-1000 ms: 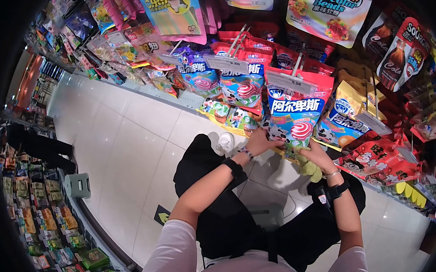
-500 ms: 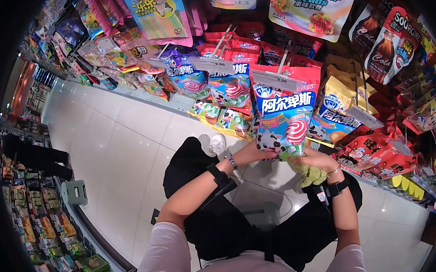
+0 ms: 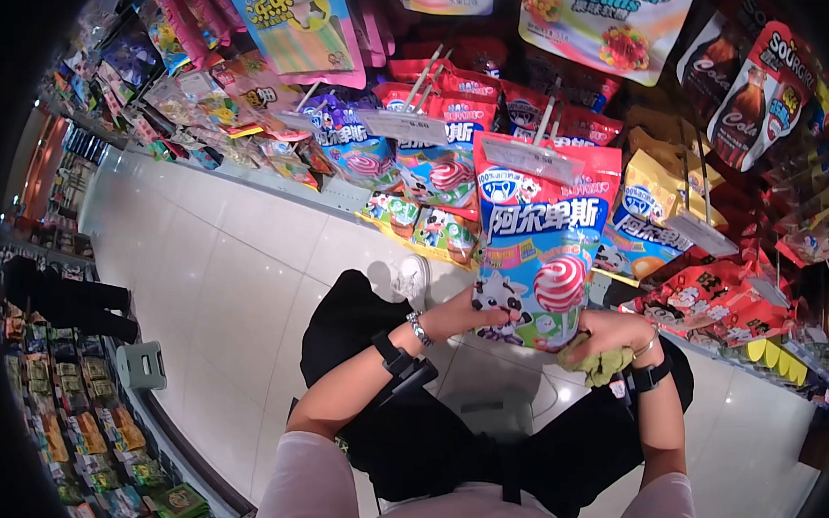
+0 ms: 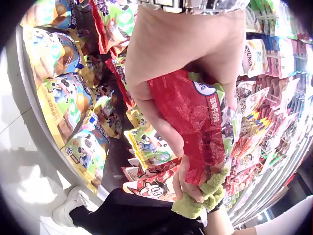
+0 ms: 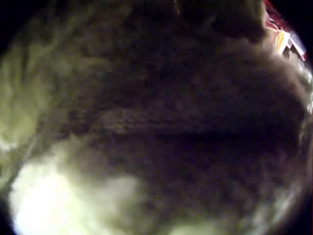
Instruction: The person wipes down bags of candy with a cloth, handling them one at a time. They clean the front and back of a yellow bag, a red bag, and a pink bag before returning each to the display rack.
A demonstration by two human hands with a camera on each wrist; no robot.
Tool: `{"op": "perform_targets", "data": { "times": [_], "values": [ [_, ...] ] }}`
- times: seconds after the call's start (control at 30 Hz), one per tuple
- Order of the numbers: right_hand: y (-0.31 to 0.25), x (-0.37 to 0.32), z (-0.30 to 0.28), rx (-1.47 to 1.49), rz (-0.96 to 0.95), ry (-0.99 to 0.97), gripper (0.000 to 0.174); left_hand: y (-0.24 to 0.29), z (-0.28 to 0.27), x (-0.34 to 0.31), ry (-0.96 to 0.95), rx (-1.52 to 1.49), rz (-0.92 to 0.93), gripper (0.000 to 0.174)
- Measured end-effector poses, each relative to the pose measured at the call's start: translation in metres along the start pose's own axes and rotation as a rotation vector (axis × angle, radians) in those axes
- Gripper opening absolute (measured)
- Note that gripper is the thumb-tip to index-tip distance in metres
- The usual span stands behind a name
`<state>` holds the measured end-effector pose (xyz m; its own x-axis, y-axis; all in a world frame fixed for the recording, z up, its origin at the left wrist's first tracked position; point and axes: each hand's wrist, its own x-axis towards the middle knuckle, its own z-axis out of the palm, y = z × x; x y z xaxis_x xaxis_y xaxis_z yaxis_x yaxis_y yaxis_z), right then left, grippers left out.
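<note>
A red and blue candy bag [image 3: 545, 238] with a cow and a pink swirl on its front is held between both hands, in front of the hanging rack. My left hand [image 3: 456, 316] grips its lower left side; in the left wrist view the left hand [image 4: 183, 54] curls round the bag's red back [image 4: 188, 117]. At the lower right edge my right hand [image 3: 614, 331] holds the bag along with a crumpled green cloth [image 3: 597, 362]. Fuzzy green cloth [image 5: 54, 196] fills most of the right wrist view and hides the right fingers there.
A price tag [image 3: 523, 158] on a hook overlaps the bag's top. Similar candy bags [image 3: 438, 166] hang to its left, yellow ones [image 3: 649, 220] to its right. Red packs [image 3: 712, 303] lie lower right. Pale tiled floor [image 3: 236, 259] lies below; a grey stool [image 3: 142, 365] stands at the left.
The candy bag has come away from the rack toward my body, both hands moving back with it. It looks larger now, with more of its lower front showing.
</note>
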<state>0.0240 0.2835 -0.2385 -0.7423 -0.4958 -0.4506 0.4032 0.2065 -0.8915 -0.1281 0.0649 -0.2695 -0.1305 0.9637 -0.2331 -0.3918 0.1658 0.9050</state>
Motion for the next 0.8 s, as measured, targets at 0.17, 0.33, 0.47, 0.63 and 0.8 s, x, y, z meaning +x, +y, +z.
{"op": "perform_targets", "data": {
  "times": [0.17,0.33,0.47,0.63,0.8],
  "values": [
    [-0.002,-0.015,-0.015,-0.441,0.144,0.094,0.04,0.004,0.001,-0.002,0.033,-0.02,0.037,0.033],
    [0.022,-0.024,-0.025,-0.06,-0.014,0.846,0.031,0.006,-0.004,-0.009,0.05,0.003,0.012,0.031],
    [0.02,-0.017,-0.022,0.442,-0.195,0.957,0.034,0.001,-0.011,-0.012,0.025,-0.001,-0.019,0.032],
    [0.035,-0.003,-0.023,0.39,-0.304,1.214,0.029,-0.008,0.006,-0.018,-0.087,0.059,-0.019,0.045],
    [0.038,-0.004,-0.022,-0.492,-0.162,1.386,0.018,-0.04,0.022,-0.018,-0.114,0.086,-0.103,0.07]
  ]
}}
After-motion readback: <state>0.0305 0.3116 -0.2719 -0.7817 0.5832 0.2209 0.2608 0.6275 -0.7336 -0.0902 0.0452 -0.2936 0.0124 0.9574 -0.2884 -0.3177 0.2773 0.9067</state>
